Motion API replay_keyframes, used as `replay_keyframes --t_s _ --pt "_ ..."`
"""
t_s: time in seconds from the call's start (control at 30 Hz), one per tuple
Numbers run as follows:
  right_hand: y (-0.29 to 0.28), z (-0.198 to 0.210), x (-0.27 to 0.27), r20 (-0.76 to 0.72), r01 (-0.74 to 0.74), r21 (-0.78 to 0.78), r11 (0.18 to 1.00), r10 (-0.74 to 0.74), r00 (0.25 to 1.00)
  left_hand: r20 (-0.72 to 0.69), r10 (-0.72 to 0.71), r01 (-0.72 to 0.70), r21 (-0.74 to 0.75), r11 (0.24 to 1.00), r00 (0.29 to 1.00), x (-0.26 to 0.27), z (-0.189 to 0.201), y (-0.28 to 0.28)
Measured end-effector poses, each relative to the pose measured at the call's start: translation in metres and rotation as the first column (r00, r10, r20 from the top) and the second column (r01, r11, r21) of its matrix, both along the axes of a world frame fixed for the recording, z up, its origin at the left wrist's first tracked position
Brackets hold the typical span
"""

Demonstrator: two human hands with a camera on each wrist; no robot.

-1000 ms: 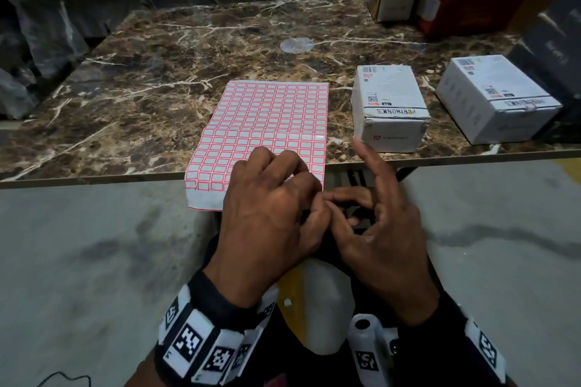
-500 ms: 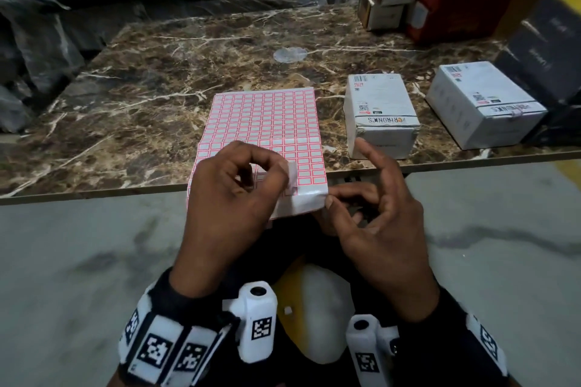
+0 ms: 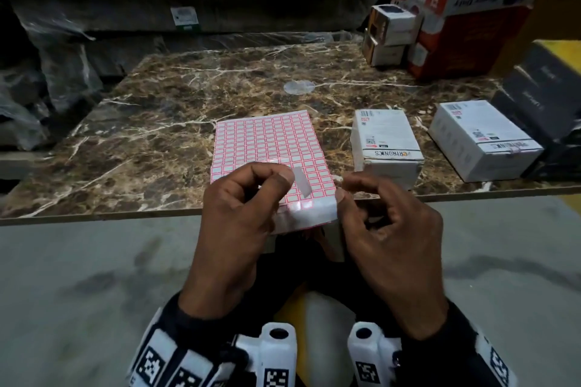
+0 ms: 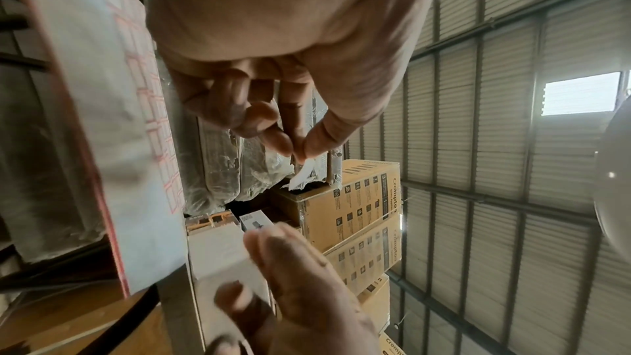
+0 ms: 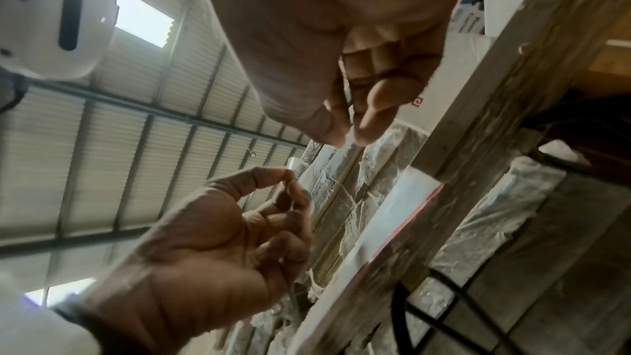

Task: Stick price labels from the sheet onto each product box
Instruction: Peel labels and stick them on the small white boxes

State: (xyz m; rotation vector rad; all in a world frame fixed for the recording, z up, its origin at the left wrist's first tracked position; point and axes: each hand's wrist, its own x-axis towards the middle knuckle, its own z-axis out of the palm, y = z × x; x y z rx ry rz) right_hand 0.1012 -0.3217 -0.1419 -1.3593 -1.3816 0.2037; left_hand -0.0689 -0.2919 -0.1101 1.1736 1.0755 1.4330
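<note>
The label sheet, white with a red grid, lies on the marble table, its near end lifted past the table edge. My left hand pinches one peeled label between thumb and forefinger, just above the sheet's near right part. The left wrist view shows the same label hanging from the left hand. My right hand pinches the sheet's near right corner, its other fingers curled. A white product box stands right of the sheet, another white box farther right.
Small stacked boxes and a red carton fill the back right corner. Dark boxes stand at the right edge. A clear round disc lies mid-table. Plastic-wrapped goods sit behind and left.
My left hand has peeled a label off the sheet's near right part and lifted it clear. The right hand has stayed at the sheet's near corner.
</note>
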Motion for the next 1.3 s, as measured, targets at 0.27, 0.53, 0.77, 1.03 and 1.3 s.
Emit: replay_keyframes --t_s 0.27,0.53,0.77,1.03,1.3 --pt "0.005 0.003 -0.012 -0.535 -0.368 -0.037 0.929 0.292 0.793 0.005 -0.011 0.011 -0.008 1.000 1.000 0.008 -0.002 -0.002" --pt "0.005 0.006 -0.014 -0.666 -0.412 -0.028 0.911 0.290 0.687 -0.032 0.024 -0.025 -0.028 0.999 0.999 0.007 -0.006 -0.002" --pt "0.001 0.008 -0.003 -0.484 -0.254 -0.063 0.965 0.193 0.853 -0.062 0.092 -0.089 0.049 0.995 0.994 -0.002 0.004 0.011" --pt "0.007 -0.002 0.009 0.110 -0.018 0.111 0.994 0.006 0.994 -0.335 -0.093 0.091 -0.021 0.996 0.937 -0.008 -0.005 0.054" --pt "0.036 -0.008 -0.002 0.502 0.002 0.200 0.980 -0.104 0.859 -0.289 -0.219 0.182 -0.151 0.972 0.932 -0.016 0.007 0.085"
